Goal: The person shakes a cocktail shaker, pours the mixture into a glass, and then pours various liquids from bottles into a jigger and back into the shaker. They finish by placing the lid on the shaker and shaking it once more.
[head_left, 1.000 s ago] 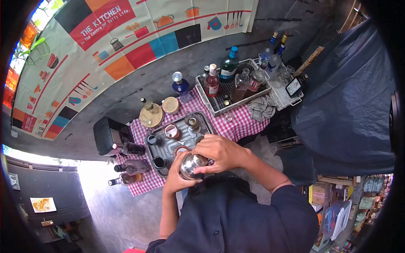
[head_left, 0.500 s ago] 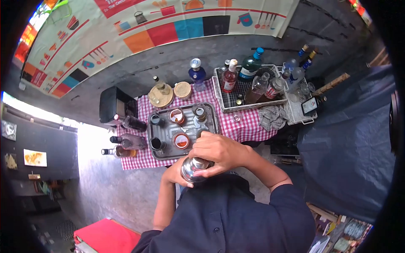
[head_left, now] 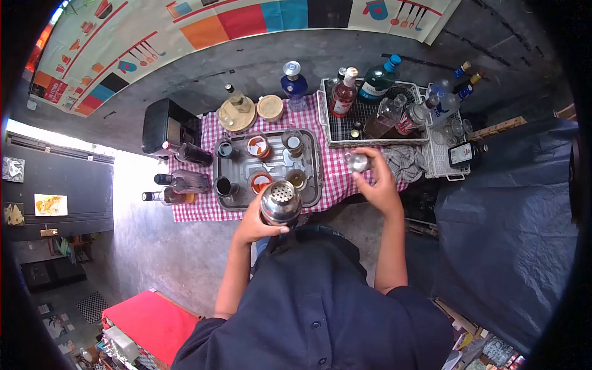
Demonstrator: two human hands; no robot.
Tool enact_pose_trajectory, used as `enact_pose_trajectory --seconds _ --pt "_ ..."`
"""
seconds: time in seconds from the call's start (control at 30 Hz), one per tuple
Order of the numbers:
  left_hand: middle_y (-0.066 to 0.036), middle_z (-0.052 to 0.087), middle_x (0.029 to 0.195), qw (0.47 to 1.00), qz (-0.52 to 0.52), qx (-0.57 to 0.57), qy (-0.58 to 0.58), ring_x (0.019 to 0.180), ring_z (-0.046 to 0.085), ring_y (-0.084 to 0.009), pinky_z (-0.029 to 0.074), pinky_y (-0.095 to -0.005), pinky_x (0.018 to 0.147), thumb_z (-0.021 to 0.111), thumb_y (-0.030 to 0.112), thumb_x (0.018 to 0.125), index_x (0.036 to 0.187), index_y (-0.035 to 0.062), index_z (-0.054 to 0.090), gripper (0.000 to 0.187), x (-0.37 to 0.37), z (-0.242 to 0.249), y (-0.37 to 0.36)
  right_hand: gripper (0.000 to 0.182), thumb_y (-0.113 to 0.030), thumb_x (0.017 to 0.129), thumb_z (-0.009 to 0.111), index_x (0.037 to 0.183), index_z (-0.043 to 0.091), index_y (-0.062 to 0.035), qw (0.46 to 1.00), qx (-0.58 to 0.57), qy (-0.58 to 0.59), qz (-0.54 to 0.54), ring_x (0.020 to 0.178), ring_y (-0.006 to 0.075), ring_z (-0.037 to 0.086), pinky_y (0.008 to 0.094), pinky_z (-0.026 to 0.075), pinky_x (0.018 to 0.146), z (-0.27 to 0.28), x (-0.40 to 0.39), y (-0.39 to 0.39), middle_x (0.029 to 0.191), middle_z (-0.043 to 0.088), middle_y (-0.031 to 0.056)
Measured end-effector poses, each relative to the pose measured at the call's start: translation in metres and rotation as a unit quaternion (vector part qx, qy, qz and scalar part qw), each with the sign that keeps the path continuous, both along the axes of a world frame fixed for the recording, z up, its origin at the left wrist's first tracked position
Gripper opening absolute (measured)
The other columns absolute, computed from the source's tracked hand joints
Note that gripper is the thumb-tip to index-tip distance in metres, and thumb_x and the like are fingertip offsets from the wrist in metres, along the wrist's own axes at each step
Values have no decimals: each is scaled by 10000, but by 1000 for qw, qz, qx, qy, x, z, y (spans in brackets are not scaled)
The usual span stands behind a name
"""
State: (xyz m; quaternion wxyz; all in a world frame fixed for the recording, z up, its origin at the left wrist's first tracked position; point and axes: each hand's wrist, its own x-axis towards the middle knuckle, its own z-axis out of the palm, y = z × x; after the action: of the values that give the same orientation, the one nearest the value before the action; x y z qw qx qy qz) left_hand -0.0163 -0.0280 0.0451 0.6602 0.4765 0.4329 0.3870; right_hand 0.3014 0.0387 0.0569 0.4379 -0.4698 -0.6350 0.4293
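My left hand (head_left: 254, 223) is wrapped round a steel cocktail shaker (head_left: 281, 206), whose strainer top with its holes faces up. Away to the right, my right hand (head_left: 377, 185) pinches the small metal shaker cap (head_left: 359, 163) over the checked cloth, just in front of the wire basket. Behind the shaker lies a dark serving tray (head_left: 237, 179) carrying several glasses. Among them are a glass with a red-orange drink (head_left: 258, 147), a second orange one (head_left: 261, 180) partly behind the shaker, a glass of pale brownish liquid (head_left: 296, 179) and a dark glass (head_left: 224, 186).
Several bottles stand in a white wire basket (head_left: 376, 143) at the back right. A crumpled striped cloth (head_left: 404, 164) lies in front of it. Bottles (head_left: 188, 181) line the table's left edge by a black box (head_left: 165, 126). A blue bottle (head_left: 295, 86) stands at the back.
My right hand has lifted the cap off the shaker and moved right with it, baring the strainer holes. My left hand has raised the shaker slightly toward the tray.
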Motion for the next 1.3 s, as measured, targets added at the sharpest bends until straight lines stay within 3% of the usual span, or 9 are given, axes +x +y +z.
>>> enact_pose_trajectory --seconds 0.23,0.37,0.4,0.67,0.83,0.87,0.97,1.13,1.3 --pt "-108 575 1295 998 62 -21 17 1217 556 -200 418 -351 1061 921 184 572 1394 -21 437 975 11 -9 10 426 -59 834 725 1225 564 -12 956 -168 -153 -185 1001 240 686 345 539 878 -150 86 5 1114 677 155" --pt "-112 564 1313 998 50 -12 30 1230 546 -206 411 -352 1068 923 196 579 1404 -23 431 985 20 -13 18 447 -157 811 779 1187 580 -19 951 -75 -251 -163 899 281 682 389 534 789 -203 104 19 1005 678 163" --pt "-113 564 1314 998 50 -9 32 1232 545 -207 410 -353 1069 923 200 580 1406 -24 429 989 23 -14 20 393 -145 800 795 1117 613 -2 952 -74 -246 -167 797 235 635 357 522 731 -213 105 26 968 640 146" --pt "-119 554 1333 998 28 -11 58 1251 532 -214 389 -356 1087 924 207 592 1423 -29 417 1002 32 -11 24 503 -85 772 775 1206 536 7 950 -38 -251 -182 1001 286 639 386 520 868 -269 111 65 1132 604 179" --pt "-124 551 1339 998 28 -2 63 1257 528 -216 387 -358 1089 922 200 608 1426 -25 417 987 30 -13 23 663 -72 773 767 1354 454 -4 934 16 -298 -196 1093 376 604 407 505 960 -262 106 54 1291 537 218" --pt "-134 543 1360 998 25 -5 57 1277 518 -221 380 -359 1101 925 202 616 1439 -26 410 997 30 -13 23 702 -94 794 765 1402 425 -6 925 33 -324 -196 1127 343 599 399 495 984 -250 106 46 1318 526 214" --pt "-140 537 1382 996 20 10 88 1294 512 -224 373 -361 1115 928 207 621 1455 -29 397 1016 31 -12 23 713 -141 823 768 1425 409 -14 950 -149 -152 -230 1172 291 582 392 483 986 -195 85 26 1341 520 201" --pt "-154 517 1407 992 -17 19 123 1324 486 -230 354 -356 1133 911 265 654 1464 -27 387 1009 34 -21 23 769 -208 824 785 1468 388 -66 989 -138 54 7 1247 276 560 419 478 981 -124 17 -19 1418 506 168" --pt "-174 525 1351 989 -53 29 131 1296 499 -245 379 -372 1104 895 299 674 1423 -16 407 948 31 -28 23 1103 -324 712 900 1541 233 -35 952 -170 231 111 1391 299 429 445 328 1154 -81 -66 -52 1496 415 167"
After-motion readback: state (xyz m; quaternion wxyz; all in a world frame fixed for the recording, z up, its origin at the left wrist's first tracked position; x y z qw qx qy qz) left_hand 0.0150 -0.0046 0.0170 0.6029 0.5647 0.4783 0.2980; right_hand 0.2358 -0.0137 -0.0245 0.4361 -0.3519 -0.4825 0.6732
